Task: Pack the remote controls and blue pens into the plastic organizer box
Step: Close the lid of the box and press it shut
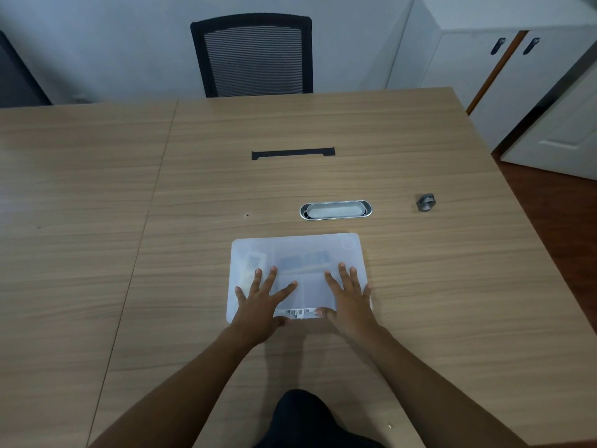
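Head view, looking down: left hand (260, 300) flat on the lid of the plastic organizer box (298, 250), fingers spread apart, palm over the near-left part of the lid, thumb hooked at the near edge. Right hand (350, 297) likewise flat and splayed on the near-right part of the lid, little finger reaching the right rim, thumb at the near edge beside a barcode sticker (295, 312) lying between the two thumbs. Nothing gripped by either hand; both just pressing on the closed lid. Box resting on the wooden table (97, 253), directly under both hands and stretching beyond the fingertips. Through the cloudy lid, just past the left fingertips, a pale long shape, likely a remote control (250, 265), in the left compartment; between the two hands and beyond the fingertips, bluish patches (303, 261) and a pale thin line, too blurred to name with certainty. Farther beyond the right hand, an oval metal cable grommet (336, 210) sunk into the table top; off to the right of it, well apart from the hand, a small grey ring-shaped object (426, 202). Well beyond both hands, a black bar-shaped strip (293, 153) on the table, and past the far edge a black mesh chair (253, 56). White cabinets (504, 69) far off to the right.
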